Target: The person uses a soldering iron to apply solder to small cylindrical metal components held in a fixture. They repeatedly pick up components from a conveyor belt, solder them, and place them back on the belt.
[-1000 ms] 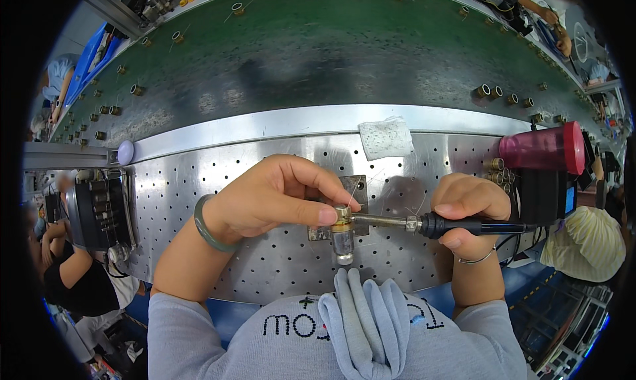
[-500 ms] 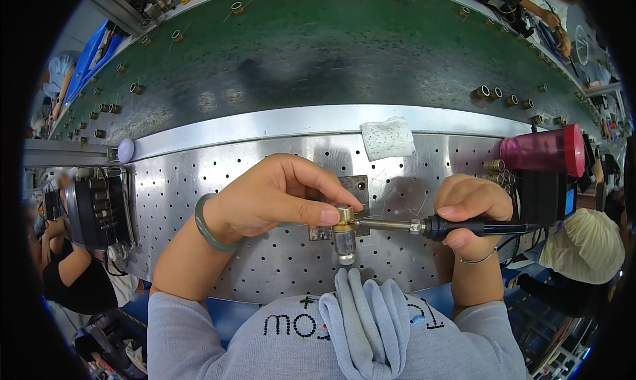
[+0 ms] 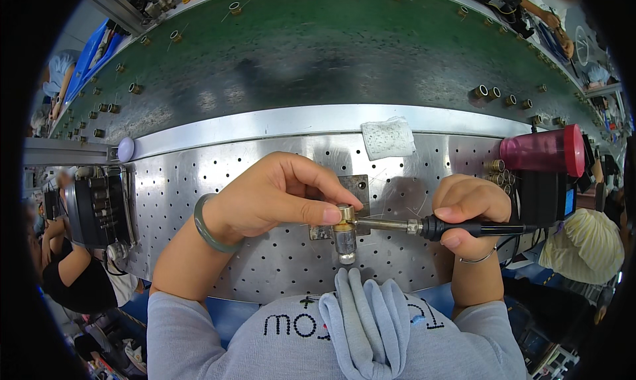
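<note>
Between thumb and fingers, my left hand (image 3: 278, 194) pinches a small brass-coloured metal cylinder (image 3: 346, 212). The cylinder sits at the top of an upright metal post (image 3: 344, 242) with a rounded end toward me. My right hand (image 3: 474, 211) grips the black handle of a soldering iron (image 3: 430, 227). The iron points left, and its tip meets the side of the cylinder; the exact contact is too small to make out. Behind the post, a dark square metal plate (image 3: 358, 184) lies on the perforated metal worktop (image 3: 278, 267), partly hidden by my left hand.
A white sponge-like pad (image 3: 387, 139) lies at the worktop's far edge. Several brass cylinders (image 3: 498, 174) and a pink cup (image 3: 543, 151) are at the right. Beyond runs a green conveyor belt (image 3: 298, 42) carrying small cylinders. A black device with a row of parts (image 3: 99, 208) stands at the left.
My right hand and the soldering iron have shifted very slightly left. Cylinders on the belt have crept slightly left. My left hand keeps its hold on the cylinder.
</note>
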The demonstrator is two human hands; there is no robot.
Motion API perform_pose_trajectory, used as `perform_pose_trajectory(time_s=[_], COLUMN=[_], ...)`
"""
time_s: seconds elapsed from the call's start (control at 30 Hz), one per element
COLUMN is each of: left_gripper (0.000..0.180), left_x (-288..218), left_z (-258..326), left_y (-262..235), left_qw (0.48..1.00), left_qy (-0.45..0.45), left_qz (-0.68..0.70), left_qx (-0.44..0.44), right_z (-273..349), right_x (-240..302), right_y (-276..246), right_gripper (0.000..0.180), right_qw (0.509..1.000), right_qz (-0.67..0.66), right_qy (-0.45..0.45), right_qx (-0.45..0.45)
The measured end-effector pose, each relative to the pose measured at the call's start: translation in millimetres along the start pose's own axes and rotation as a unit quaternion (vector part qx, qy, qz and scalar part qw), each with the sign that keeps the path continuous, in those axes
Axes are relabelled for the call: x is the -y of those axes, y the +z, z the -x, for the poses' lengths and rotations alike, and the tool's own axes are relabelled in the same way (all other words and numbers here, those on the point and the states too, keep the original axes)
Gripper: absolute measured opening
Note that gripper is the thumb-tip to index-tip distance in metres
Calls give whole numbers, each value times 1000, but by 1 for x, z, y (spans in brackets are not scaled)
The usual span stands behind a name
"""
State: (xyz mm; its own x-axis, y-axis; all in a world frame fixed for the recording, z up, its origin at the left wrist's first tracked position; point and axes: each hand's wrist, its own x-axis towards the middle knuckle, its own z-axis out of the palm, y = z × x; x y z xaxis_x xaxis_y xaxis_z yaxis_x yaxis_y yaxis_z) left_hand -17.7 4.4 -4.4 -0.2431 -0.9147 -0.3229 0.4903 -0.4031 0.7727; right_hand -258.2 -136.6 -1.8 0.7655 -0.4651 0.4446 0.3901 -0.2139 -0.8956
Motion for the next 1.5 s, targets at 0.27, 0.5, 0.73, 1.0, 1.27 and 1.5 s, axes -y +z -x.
perform_pose_trajectory(time_s=[0.27, 0.5, 0.73, 1.0, 1.27, 1.5], left_gripper=[27, 26, 26, 28, 27, 27], left_x=[-2, -3, -3, 1, -32, -75], left_z=[0, 0, 1, -3, 0, 58], left_y=[2, 5, 7, 3, -44, -208], left_qw=[1000, 1000, 999, 1000, 964, 468], left_qy=[3, -6, -5, 1, 144, 193], left_qz=[-16, -17, -23, -1, -76, -568], left_qx=[-4, -14, -21, 4, -208, -648], right_z=[-1, 2, -1, 5, 8, 4], right_x=[0, -1, -1, -4, -3, 1], right_y=[-4, -5, -5, -12, -8, 2], right_gripper=[23, 24, 24, 16, 22, 22], right_qw=[999, 1000, 1000, 1000, 993, 993], right_qz=[25, -10, 4, -2, -16, -37], right_qy=[-23, -14, -14, -4, -13, -9], right_qx=[20, -8, 14, -19, -114, -109])
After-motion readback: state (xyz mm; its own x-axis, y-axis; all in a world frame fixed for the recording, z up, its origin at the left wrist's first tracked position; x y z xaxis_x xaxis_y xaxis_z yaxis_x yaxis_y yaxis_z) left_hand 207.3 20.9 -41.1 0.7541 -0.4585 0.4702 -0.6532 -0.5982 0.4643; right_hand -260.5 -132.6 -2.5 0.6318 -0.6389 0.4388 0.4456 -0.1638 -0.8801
